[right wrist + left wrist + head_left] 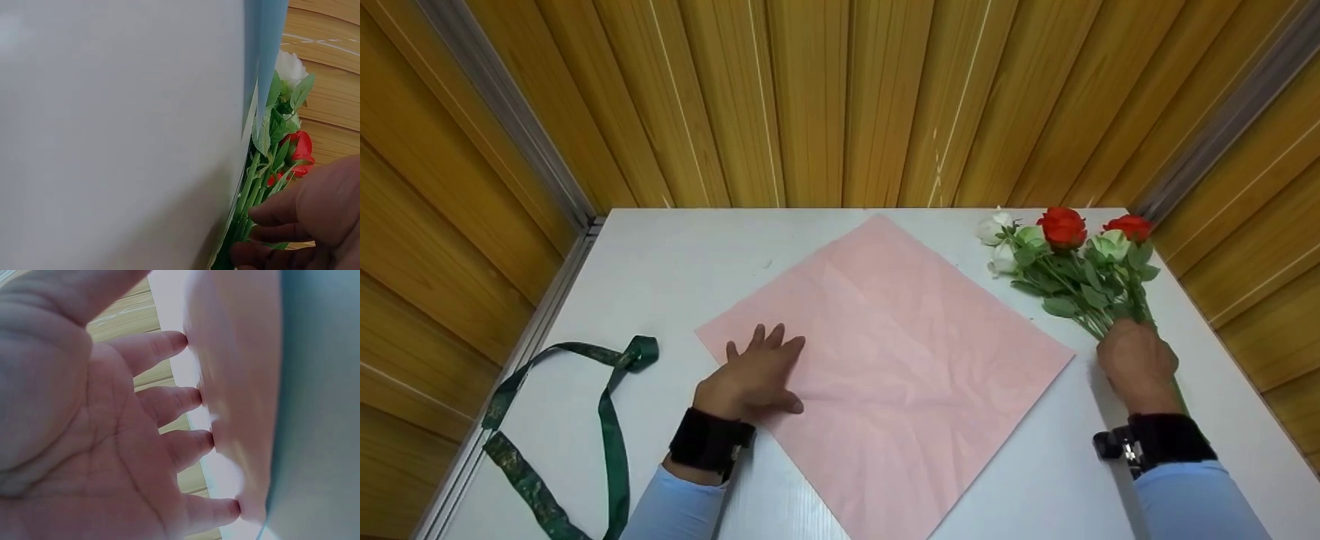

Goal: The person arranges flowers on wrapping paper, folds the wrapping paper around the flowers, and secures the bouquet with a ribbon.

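Observation:
A square sheet of pink wrapping paper lies flat with one corner toward the back wall. On its left part my left hand rests with spread, straight fingers; the left wrist view shows the fingertips right at the paper. At the right, my right hand curls round the green stems of a bunch of roses. Red blooms, white blooms and pale green ones top the bunch, pointing away toward the back. The hand hides part of the stems.
A dark green ribbon lies in loose loops at the left, partly over the table's left edge. The white table is bounded by wood-look panels at the back and both sides.

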A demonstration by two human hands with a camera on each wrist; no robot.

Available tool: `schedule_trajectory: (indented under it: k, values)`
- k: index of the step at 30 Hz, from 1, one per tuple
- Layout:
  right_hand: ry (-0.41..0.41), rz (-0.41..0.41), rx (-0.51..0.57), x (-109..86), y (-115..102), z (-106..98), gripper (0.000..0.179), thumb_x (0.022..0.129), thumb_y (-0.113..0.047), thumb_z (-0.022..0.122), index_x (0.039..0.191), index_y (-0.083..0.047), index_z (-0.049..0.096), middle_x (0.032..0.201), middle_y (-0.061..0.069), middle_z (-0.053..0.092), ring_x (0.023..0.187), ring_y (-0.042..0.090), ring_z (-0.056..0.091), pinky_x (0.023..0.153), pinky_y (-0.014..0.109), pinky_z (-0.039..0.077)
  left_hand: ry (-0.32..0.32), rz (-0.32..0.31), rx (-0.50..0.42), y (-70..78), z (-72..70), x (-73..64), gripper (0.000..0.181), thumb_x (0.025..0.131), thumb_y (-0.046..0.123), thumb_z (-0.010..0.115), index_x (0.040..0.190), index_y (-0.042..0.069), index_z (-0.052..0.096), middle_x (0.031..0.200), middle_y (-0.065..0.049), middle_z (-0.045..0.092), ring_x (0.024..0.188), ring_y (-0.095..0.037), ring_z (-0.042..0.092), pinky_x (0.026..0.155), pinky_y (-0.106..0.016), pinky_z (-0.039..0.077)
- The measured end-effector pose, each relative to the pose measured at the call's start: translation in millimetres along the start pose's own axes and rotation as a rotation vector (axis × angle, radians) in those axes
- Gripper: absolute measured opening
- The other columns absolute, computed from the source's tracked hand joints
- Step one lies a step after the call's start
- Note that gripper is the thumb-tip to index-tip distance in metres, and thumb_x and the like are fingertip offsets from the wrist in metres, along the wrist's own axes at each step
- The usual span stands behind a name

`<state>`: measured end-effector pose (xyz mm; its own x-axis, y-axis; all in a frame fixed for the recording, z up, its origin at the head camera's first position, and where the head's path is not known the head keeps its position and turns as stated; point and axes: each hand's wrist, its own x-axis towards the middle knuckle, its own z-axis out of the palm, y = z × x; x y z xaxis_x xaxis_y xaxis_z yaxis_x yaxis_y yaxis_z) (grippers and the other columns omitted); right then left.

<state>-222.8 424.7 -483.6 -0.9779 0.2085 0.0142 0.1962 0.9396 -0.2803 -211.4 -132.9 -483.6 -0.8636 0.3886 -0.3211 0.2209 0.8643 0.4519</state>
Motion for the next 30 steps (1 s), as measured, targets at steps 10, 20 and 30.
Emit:
schedule_trajectory:
  k: [10,20,30]
  values:
    - [-0.045,0.04,-0.031,1.8,1.9,-5.9,0.026,0.095,-0.002,0.039,0.08,0.007,0.058,0.081,0.037,0.063,0.073,0.053,0.065,0.051,0.05,0.047,-0.008,0.005,0.009,-1.8,1.4,3.0,0.105,0.083,0.037,0.091,0.167,0.019,0.032,0.175,-0.02,0.015,0.163,-0.046,0.004,0.117,-0.083,0.005]
    - [0.001,0.013,-0.018,1.9,-5.8,1.0,0.022,0.094,-0.002,0.043,0.081,0.008,0.058,0.08,0.037,0.063,0.07,0.05,0.064,0.047,0.048,0.046,-0.016,0.002,0.004,-3.5,2.1,2.6,0.105,0.085,0.036,0.089,0.168,0.018,0.029,0.176,-0.02,0.013,0.163,-0.045,0.002,0.117,-0.083,0.004]
    - [0.017,0.0,-0.011,3.2,-6.8,1.9,0.023,0.095,-0.002,0.044,0.082,0.009,0.059,0.079,0.038,0.062,0.07,0.051,0.064,0.047,0.049,0.046,-0.016,0.005,-0.021,-2.4,1.4,-0.4,0.104,0.085,0.035,0.089,0.168,0.018,0.029,0.176,-0.02,0.012,0.163,-0.045,0.0,0.118,-0.082,0.001]
